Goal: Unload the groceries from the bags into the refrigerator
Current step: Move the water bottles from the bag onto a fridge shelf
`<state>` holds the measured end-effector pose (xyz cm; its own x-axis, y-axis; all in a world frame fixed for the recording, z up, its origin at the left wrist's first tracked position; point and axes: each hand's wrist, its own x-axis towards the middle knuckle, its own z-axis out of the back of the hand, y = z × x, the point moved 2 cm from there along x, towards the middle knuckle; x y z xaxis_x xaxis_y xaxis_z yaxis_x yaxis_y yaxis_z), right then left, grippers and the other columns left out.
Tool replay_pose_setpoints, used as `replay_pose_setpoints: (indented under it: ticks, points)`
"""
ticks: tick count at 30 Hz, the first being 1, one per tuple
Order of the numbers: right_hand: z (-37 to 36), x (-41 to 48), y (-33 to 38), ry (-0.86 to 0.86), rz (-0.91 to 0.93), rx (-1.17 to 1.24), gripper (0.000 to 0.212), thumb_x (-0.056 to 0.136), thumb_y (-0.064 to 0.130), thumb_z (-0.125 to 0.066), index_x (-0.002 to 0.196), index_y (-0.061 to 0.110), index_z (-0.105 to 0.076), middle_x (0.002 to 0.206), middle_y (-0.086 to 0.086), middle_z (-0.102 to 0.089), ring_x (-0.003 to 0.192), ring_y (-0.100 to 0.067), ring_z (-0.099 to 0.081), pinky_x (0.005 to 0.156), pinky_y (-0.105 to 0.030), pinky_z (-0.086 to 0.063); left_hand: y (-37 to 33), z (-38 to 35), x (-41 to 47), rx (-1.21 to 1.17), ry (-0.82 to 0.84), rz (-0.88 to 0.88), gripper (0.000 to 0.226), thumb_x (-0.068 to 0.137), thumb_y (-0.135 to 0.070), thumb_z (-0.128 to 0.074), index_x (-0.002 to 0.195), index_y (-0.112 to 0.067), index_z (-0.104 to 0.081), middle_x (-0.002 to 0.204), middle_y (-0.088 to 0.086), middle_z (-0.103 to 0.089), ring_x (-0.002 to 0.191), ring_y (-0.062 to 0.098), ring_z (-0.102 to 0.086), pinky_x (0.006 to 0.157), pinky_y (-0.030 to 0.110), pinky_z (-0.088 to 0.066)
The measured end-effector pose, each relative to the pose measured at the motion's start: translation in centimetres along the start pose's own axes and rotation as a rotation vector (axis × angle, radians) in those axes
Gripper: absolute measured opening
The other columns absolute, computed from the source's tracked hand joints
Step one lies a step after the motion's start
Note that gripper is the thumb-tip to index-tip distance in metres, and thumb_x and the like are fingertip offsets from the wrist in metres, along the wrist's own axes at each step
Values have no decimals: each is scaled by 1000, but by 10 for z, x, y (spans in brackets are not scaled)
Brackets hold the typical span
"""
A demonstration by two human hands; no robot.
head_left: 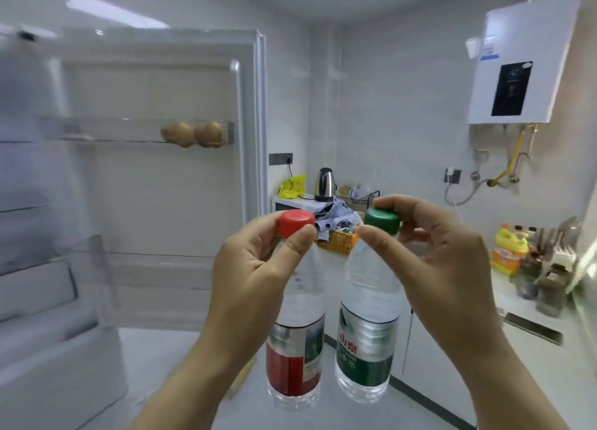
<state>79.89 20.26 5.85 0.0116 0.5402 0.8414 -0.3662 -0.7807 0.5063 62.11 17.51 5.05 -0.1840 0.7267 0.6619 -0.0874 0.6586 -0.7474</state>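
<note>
- Both hands fill the lower centre of the frame, each carrying a water bottle by its top so the body hangs free below
- Left hand pinches the red cap between thumb and curled fingers; the red-label bottle dangles under it, lower centre
- Right hand holds the green cap the same way, fingers wrapped behind and thumb in front; the green-label bottle hangs just beside the red one, with a narrow gap between them
- Gripping the ridged caps probably spares the thin walls a squeeze and lets each bottle go down upright
- Bottles are clear ribbed plastic, full-looking, with glossy wrap labels
- Refrigerator door stands open at left, white moulded plastic; its upper clear shelf holds two round brown items at its right end, too blurred to name
- Lower door bin, clear-fronted, middle left, looks the likely spot for tall bottles
- Behind, at centre, sit a steel kettle and an orange lattice basket; no grocery bag shows
</note>
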Motion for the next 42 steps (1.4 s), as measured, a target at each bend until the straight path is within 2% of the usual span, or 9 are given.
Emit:
replay_pose_setpoints:
  ticks: [2,5,12,15,23,26,30,38,42]
  points:
    - [-34,8,11,26,32,40,36,72,43,-73,105,30,-67,92,17,-67,80,-7,-62,70,-15,-51,-4,35,8,51,-48,-20,18,76,-31,-64,91,-25,-71,84,-12,-75,82,1,-69,69,7,-48]
    - [-86,16,30,61,77,74,37,73,45,-71,106,28,-66,92,16,-68,79,-6,-62,68,-15,-51,-11,88,16,136,-107,-45,18,76,-33,-63,91,-26,-71,84,-10,-75,83,3,-68,70,9,-49]
    - [-203,22,74,113,140,220,32,74,46,-69,103,35,-64,90,18,-67,83,-14,-64,71,-38,-56,-22,209,23,282,-246,-43,17,76,-38,-64,88,-29,-72,85,-11,-74,85,4,-69,74,10,-49]
    - [-250,22,91,127,158,283,33,75,46,-68,105,35,-62,92,16,-67,83,-13,-64,72,-38,-56,-25,254,24,367,-294,-44,22,76,-41,-63,91,-27,-72,86,-13,-74,86,2,-68,73,8,-48]
    - [-361,34,114,231,187,409,38,74,47,-68,107,28,-66,93,12,-68,83,-13,-64,74,-38,-56,-13,348,36,529,-426,-29,26,73,-44,-63,88,-25,-72,85,-6,-74,85,12,-67,76,17,-53]
    - [-399,41,112,257,184,466,37,74,46,-69,105,26,-69,88,14,-68,77,-12,-62,69,-33,-55,-3,372,45,572,-463,-16,22,72,-44,-64,85,-28,-71,85,-6,-74,84,11,-67,76,14,-52]
    - [-448,52,102,285,177,536,34,73,45,-71,102,27,-70,77,19,-63,64,-9,-53,59,-21,-45,15,398,61,635,-512,-9,22,71,-42,-65,87,-28,-71,86,-8,-74,84,10,-67,76,14,-52]
    - [-538,73,80,391,172,654,27,76,36,-75,100,27,-70,67,28,-56,55,-9,-44,53,-9,-36,44,445,93,762,-609,0,25,73,-40,-66,92,-24,-72,87,-9,-73,86,10,-67,81,22,-53]
    - [-579,74,76,436,167,669,26,77,34,-75,101,26,-69,64,30,-54,52,-9,-43,51,-9,-34,60,470,100,783,-646,25,23,73,-37,-67,90,-24,-72,87,-8,-73,86,10,-67,81,23,-54]
